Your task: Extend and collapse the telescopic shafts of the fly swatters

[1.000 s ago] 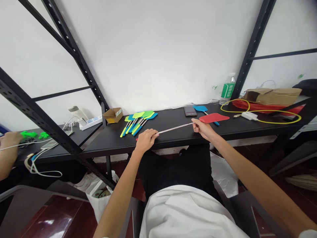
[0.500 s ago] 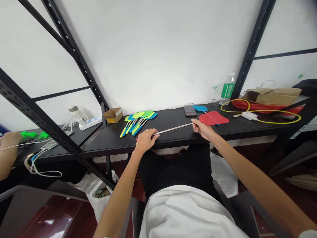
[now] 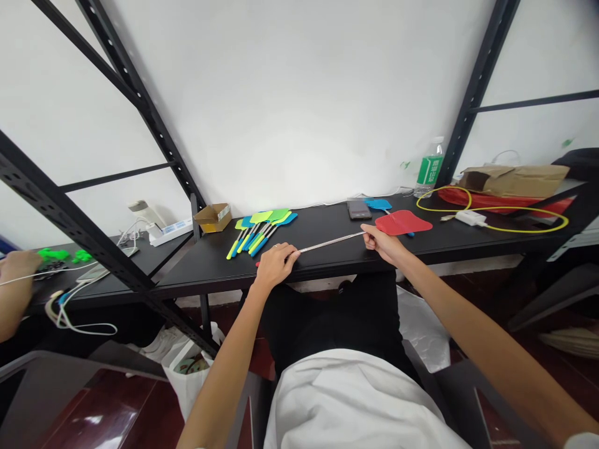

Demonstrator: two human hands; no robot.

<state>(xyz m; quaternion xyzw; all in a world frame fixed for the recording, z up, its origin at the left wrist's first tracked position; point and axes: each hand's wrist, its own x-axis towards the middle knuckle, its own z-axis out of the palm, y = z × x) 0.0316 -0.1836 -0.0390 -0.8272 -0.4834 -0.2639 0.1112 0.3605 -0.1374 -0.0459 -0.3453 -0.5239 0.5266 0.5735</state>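
A red fly swatter (image 3: pixel 403 222) with a thin metal shaft lies across both hands, just above the front of the black table (image 3: pixel 322 229). My left hand (image 3: pixel 277 262) is closed around its handle end, and a bit of red pokes out past the fingers. Near the red head, my right hand (image 3: pixel 381 242) pinches the shaft. Behind the red head, a blue fly swatter (image 3: pixel 378 204) is partly covered. Several green and blue fly swatters (image 3: pixel 262 227) are piled to the left, beyond my left hand.
A phone (image 3: pixel 359 209) rests behind my right hand. A small open cardboard box (image 3: pixel 214 217) stands by the left shelf post. Farther right are a water bottle (image 3: pixel 429 169), a yellow cable (image 3: pixel 519 231) and a white adapter (image 3: pixel 470 218). Another person's hand (image 3: pixel 17 274) shows at far left.
The red swatter head has turned about its shaft, showing a broader face than one second ago. The left fingers shifted slightly on the handle end. Both hands stay in place.
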